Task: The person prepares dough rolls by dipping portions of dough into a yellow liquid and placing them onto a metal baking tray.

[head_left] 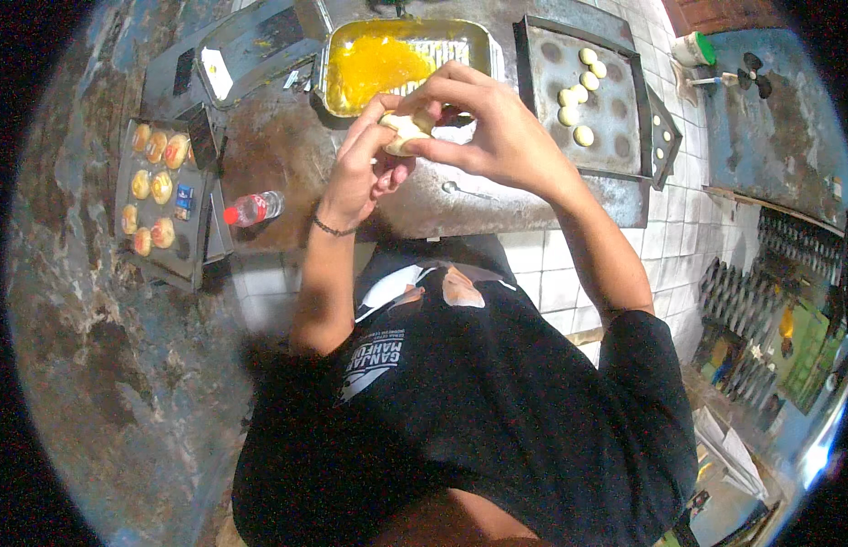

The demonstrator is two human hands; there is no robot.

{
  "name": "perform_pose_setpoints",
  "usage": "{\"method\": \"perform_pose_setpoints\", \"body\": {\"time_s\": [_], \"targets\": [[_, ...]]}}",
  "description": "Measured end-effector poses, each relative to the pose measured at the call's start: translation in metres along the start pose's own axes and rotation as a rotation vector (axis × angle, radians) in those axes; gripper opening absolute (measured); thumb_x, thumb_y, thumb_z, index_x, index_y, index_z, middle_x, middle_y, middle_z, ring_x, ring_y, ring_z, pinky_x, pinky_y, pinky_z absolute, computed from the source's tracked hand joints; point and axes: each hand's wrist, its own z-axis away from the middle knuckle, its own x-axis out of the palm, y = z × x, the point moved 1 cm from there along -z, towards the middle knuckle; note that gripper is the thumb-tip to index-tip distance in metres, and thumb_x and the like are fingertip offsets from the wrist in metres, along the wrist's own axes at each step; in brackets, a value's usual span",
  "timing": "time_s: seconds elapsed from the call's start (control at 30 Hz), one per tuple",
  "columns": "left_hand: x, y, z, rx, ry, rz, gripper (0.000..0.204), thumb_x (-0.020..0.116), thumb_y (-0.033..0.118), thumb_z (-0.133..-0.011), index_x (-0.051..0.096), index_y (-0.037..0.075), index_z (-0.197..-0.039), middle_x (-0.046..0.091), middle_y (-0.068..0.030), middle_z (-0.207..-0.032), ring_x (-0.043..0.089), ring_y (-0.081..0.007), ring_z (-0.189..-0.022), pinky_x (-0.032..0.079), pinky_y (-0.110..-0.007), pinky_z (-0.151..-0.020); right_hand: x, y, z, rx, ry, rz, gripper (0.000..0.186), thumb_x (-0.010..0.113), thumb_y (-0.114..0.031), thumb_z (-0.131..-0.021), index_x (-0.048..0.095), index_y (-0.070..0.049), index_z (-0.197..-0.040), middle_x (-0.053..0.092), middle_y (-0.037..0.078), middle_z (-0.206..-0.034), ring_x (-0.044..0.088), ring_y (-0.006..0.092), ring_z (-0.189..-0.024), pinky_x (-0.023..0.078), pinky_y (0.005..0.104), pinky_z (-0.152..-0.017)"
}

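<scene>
Between my two hands, above the front of the worktable, is a piece of pale dough [407,134]. My left hand [362,164] grips its left side with the fingers curled around it. On the other side, my right hand [474,118] pinches the dough between thumb and fingers. Just beyond the hands sits a rectangular metal pan [490,56] with a yellow filling spread over its left part. A small spoon [469,190] lies on the table below my right hand. The fingers partly hide the dough.
A dark baking tray [615,150] at the right carries several pale dough balls [583,136]. At the left, another tray [173,263] holds several baked buns [141,186] and a blue packet [183,201]. A clear bottle with a red cap [252,210] lies on the worktable [278,150].
</scene>
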Motion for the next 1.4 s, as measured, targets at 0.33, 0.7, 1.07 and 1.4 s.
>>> {"method": "perform_pose_setpoints", "body": {"time_s": [0.33,0.7,1.07,1.4], "targets": [[0.016,-0.003,-0.004,0.244,0.113,-0.049,0.033,0.064,0.024,-0.098,0.059,0.003,-0.124,0.064,0.0012,-0.094,0.053,-0.0020,-0.066,0.039,-0.017,-0.050,-0.006,-0.004,0.012,0.167,0.130,-0.088,0.056,0.085,-0.026,-0.083,0.066,-0.008,-0.133,0.065,0.016,-0.118,0.068,0.0279,-0.107,0.058,0.0372,-0.089],[0.053,0.017,-0.019,0.097,0.004,0.166,0.031,0.063,0.022,-0.102,0.055,0.006,-0.128,0.064,-0.0048,-0.096,0.054,-0.0035,-0.066,0.041,-0.015,-0.049,-0.018,0.033,0.031,0.258,0.356,-0.543,0.024,0.077,-0.020,-0.094,0.077,0.000,-0.106,0.072,0.011,-0.099,0.071,0.0184,-0.087,0.061,0.0310,-0.072],[0.205,0.008,-0.081,0.551,-0.068,-0.130,0.026,0.073,0.001,-0.085,0.061,0.001,-0.108,0.067,-0.0060,-0.102,0.066,-0.0132,-0.096,0.054,-0.029,-0.088,-0.043,0.071,0.089,0.237,0.720,-1.250,0.059,0.076,-0.004,-0.091,0.053,-0.002,-0.145,0.067,0.008,-0.128,0.067,0.0155,-0.109,0.058,0.0312,-0.091],[0.296,-0.039,-0.137,0.620,-0.157,-0.137,0.061,0.072,-0.008,-0.080,0.040,0.005,-0.129,0.059,-0.0030,-0.098,0.064,-0.0113,-0.082,0.053,-0.028,-0.084,-0.193,0.129,0.177,0.213,0.137,-0.773,0.025,0.075,-0.011,-0.092,0.073,0.002,-0.113,0.076,0.008,-0.104,0.070,0.0147,-0.096,0.056,0.0318,-0.086]]}}
